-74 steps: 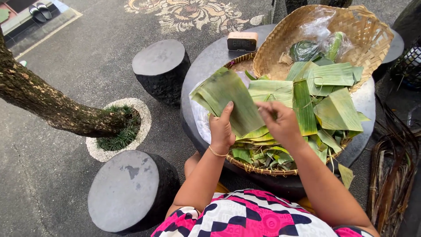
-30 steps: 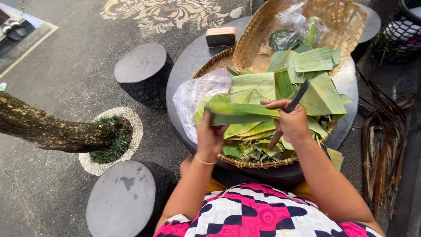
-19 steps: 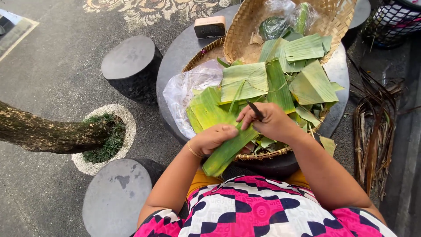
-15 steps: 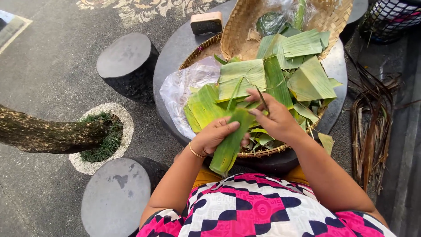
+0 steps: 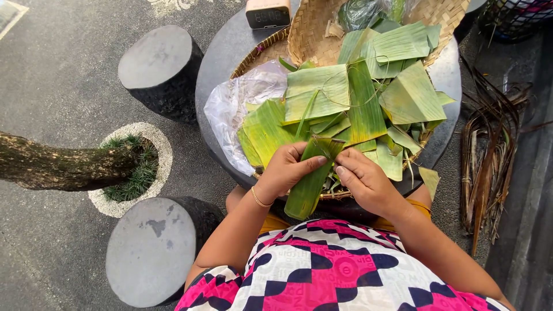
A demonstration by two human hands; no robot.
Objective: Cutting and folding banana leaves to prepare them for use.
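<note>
Both forearms reach forward from the body and draw in toward each other. The left hand (image 5: 286, 171) is curled, fingers pointing right, a thin bangle on its wrist. The right hand (image 5: 364, 182) sits just beside it, fingers bent inward.

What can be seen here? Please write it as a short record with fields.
Setting: outdoors, round dark table, stone stools
Left hand: grips a folded green leaf strip
Right hand: touches the strip's upper end
Pile: cut green leaves on a flat woven tray
Behind: second woven basket, clear plastic bag
Right of table: dry brown fronds
</note>
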